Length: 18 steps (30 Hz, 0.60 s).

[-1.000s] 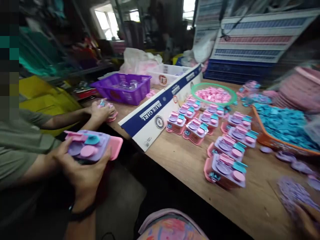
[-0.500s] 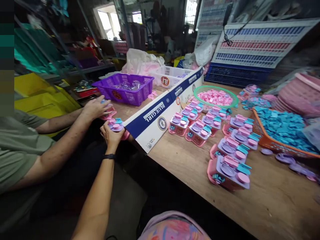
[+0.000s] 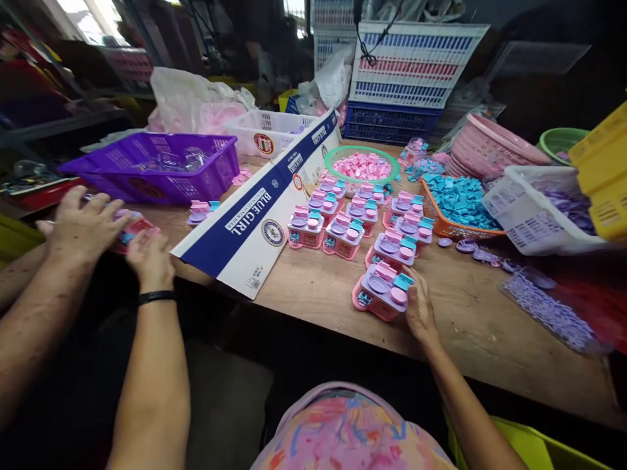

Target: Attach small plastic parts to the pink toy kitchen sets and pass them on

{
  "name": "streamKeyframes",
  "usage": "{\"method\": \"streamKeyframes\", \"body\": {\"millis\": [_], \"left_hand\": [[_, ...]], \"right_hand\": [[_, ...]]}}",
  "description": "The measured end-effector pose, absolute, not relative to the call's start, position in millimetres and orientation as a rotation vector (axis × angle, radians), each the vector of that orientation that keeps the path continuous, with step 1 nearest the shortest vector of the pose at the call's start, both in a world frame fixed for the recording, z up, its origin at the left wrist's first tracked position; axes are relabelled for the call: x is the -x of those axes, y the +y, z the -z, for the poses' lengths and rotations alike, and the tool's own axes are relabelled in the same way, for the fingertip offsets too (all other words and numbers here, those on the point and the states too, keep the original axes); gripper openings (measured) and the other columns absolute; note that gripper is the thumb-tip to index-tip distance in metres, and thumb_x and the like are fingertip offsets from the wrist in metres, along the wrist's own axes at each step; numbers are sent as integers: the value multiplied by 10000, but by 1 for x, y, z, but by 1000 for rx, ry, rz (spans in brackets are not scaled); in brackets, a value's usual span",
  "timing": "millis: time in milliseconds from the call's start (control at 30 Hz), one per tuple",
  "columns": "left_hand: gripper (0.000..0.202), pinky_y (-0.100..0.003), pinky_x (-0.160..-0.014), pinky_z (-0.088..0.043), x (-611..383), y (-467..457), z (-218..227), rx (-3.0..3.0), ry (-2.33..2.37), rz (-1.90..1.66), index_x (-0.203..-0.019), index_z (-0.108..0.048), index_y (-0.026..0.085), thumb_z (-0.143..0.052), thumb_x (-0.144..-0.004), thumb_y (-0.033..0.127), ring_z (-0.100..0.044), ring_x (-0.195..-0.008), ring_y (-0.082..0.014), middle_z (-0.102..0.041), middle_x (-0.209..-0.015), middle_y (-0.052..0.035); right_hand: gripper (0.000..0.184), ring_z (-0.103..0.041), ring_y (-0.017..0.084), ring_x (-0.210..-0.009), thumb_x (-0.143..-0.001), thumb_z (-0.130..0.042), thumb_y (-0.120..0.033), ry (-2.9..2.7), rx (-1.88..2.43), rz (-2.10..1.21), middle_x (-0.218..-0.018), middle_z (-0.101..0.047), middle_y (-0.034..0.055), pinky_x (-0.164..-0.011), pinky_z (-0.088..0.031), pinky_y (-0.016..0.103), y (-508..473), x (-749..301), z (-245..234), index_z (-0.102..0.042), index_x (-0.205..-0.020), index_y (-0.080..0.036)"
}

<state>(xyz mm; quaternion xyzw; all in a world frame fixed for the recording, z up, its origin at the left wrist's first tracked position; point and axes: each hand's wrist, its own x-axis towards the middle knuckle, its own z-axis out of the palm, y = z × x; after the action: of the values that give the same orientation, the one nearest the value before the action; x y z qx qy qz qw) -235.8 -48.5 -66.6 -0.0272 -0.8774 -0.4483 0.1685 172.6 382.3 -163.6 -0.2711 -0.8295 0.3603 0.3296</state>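
Note:
My left hand (image 3: 149, 258), a black band on its wrist, lies at the table's left edge with its fingers loosely stretched against a pink and purple toy set (image 3: 133, 230). A co-worker's hand (image 3: 83, 225) rests flat on top of that same set. My right hand (image 3: 418, 305) grips the right side of the nearest toy set (image 3: 382, 292), a pink base with a purple top, round pink caps and a blue piece. Behind it, several more toy sets (image 3: 343, 232) stand in rows on the wooden table (image 3: 470, 333).
A long blue and white cardboard strip (image 3: 245, 228) stands on edge across the table. A purple basket (image 3: 157, 166), a white crate (image 3: 267, 130), a green bowl of pink parts (image 3: 361, 164), an orange tray of blue parts (image 3: 458, 199) and a white basket of purple parts (image 3: 548, 215) ring the work area.
My view swung right. My left hand set its toy set down by the co-worker's hand and let go of it. My right hand came in and took hold of the nearest set.

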Motion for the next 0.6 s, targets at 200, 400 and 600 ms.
{"method": "streamKeyframes", "body": {"millis": [200,400,600], "left_hand": [[355,-527,-1104,-489,111,-3,121,-120,-1685,1171,-1190,-573,163,-610,-866,305,-593,-1236,-286,-631,-1236,-72],[1031,-546,-1192,-426,-6,88,135,1296,-2360,1581,-1544,-361,318,-900,-684,502,-464,-1435,-362,-473,-1527,-126],[1116,-559,-1120,-513,-23,70,145,1361,-2472,1840,-1581,-279,405,-911,-668,508,-612,-1288,-345,-560,-1443,-108]], "right_hand": [[980,-524,368,-1294,-756,-684,-845,-2187,767,-1024,-1356,-557,172,-1130,-419,535,348,-177,164,-478,-1438,-172],[917,-666,309,-1069,-705,-891,-557,-2276,568,-1463,-1209,-671,95,-943,-566,426,301,-163,147,-444,-1430,-220],[977,-598,338,-1235,-750,-894,-575,-2479,-57,-1613,-1397,-575,106,-1035,-537,468,289,-141,131,-400,-1534,-267]]}}
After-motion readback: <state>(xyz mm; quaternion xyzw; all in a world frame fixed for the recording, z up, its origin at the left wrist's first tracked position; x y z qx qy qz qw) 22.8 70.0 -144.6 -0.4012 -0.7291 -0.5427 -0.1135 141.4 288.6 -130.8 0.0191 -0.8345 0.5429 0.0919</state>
